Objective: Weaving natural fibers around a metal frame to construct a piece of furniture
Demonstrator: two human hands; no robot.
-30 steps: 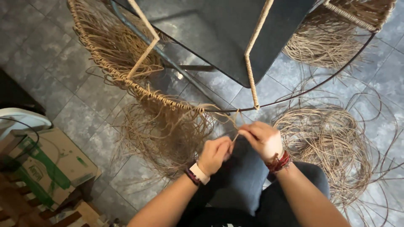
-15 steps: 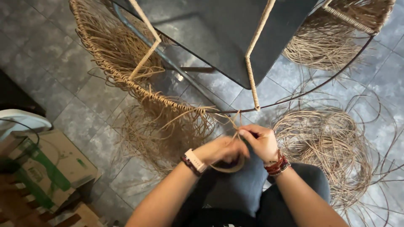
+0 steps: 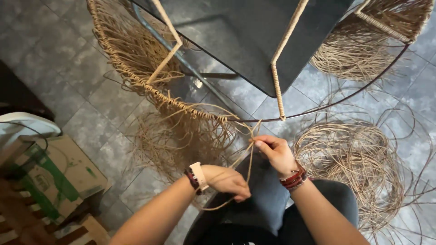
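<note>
The strands (image 3: 249, 149) are pale tan, like the fringe (image 3: 181, 136) and the coil (image 3: 349, 168). The rim (image 3: 318, 109) is thin and black; the struts (image 3: 278, 86) are wrapped in beige cord. The floor (image 3: 59, 68) is mottled grey tile. The box (image 3: 54, 177) is brown with green print. One wrist wears a cream watch band (image 3: 197, 174), the other red and dark bangles (image 3: 294, 179).

Woven frame (image 3: 136, 68) and cardboard box (image 3: 50, 177) cut by edges.
</note>
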